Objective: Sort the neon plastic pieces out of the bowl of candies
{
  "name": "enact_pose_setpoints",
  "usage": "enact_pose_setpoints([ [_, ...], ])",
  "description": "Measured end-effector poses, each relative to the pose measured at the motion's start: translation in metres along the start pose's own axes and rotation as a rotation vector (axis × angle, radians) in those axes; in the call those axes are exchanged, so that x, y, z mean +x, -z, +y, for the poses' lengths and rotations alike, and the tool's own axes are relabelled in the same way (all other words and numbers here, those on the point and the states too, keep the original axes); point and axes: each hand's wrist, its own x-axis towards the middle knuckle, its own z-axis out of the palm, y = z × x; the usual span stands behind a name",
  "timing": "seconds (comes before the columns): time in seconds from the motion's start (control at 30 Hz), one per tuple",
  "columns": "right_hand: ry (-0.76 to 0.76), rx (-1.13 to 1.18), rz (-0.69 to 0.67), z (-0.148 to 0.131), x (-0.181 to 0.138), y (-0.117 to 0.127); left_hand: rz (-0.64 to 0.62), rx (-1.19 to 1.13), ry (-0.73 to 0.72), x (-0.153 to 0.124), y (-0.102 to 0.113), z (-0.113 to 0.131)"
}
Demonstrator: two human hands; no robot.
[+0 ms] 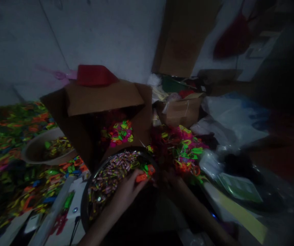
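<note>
My left hand (pixel 127 191) reaches over a dark round bowl (pixel 85 205) filled with small wrapped candies (pixel 111 174). Its fingers are closed on an orange plastic piece (pixel 142 177) at the bowl's far rim. My right hand (pixel 173 179) lies in shadow just right of the bowl, at the near edge of a heap of neon plastic pieces (pixel 185 150). Its fingers are too dark to make out. The whole scene is dim and blurred.
An open cardboard box (pixel 103 99) with neon pieces inside stands behind the bowl. A beige bowl (pixel 34 153) sits left among many scattered coloured pieces (pixel 11 136). A smaller carton (pixel 180 109), plastic bags (pixel 234 119) and a red scoop (pixel 94 75) lie beyond.
</note>
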Motion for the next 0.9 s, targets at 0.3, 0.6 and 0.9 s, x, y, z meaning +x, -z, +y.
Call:
enact_pose_setpoints([
  [0.3,0.057,0.044,0.013,-0.001,-0.004,-0.01,0.003,-0.041,-0.045,-0.008,0.001,0.016],
  [0.6,0.069,0.09,0.065,0.008,-0.002,-0.018,0.115,-0.01,-0.203,-0.014,0.015,0.023],
  [0.9,0.033,0.044,0.073,0.009,0.002,-0.005,0.006,-0.175,-0.233,-0.014,0.023,0.021],
])
